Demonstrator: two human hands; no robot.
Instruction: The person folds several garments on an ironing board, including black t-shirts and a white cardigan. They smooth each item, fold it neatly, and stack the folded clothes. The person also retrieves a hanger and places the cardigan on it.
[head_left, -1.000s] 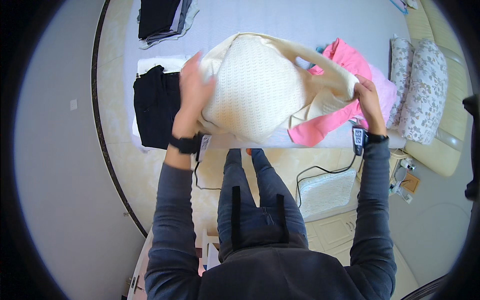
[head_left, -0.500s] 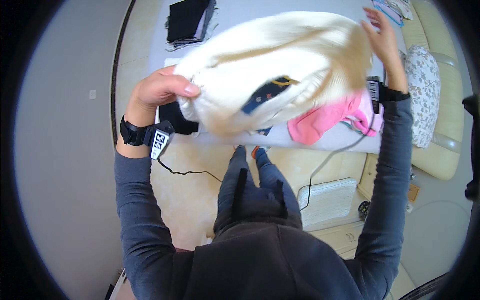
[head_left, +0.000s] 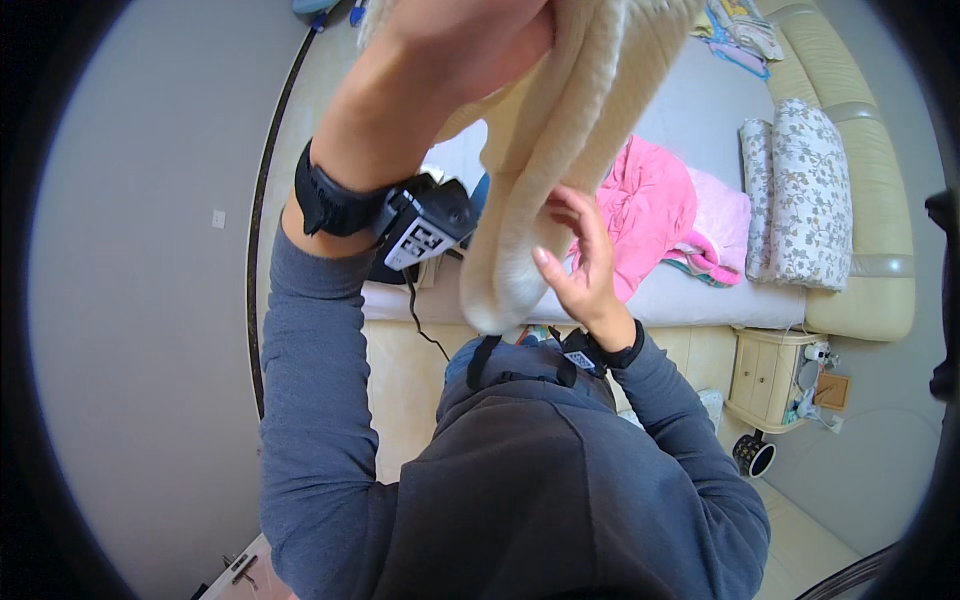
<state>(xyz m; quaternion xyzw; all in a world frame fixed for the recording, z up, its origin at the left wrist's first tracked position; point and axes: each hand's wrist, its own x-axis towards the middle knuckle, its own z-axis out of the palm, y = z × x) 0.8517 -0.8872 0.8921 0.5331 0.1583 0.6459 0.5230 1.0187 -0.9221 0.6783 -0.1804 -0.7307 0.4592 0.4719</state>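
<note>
A cream knit garment (head_left: 560,130) hangs in long folds in front of me, its top running out of the picture. My left hand (head_left: 480,45) is raised high at the upper edge and closed on the garment; most of its fingers are hidden. Lower down, my right hand (head_left: 585,260) is open beside the hanging part, thumb and fingers apart. Its fingertips lie at the garment's edge, and whether they touch it I cannot tell. A crumpled pink garment (head_left: 650,200) lies on the bed behind my right hand.
The bed (head_left: 710,110) stretches ahead, with patterned pillows (head_left: 812,195) against the cream headboard (head_left: 880,200). Folded cloths (head_left: 740,35) lie at the far right. A small bedside cabinet (head_left: 765,375) stands at right. A black cable (head_left: 420,320) hangs from my left wrist device (head_left: 425,230).
My left hand has risen and come inward with the garment, which now hangs lengthwise instead of spread sideways. My right hand has come down from the far right to beside it.
</note>
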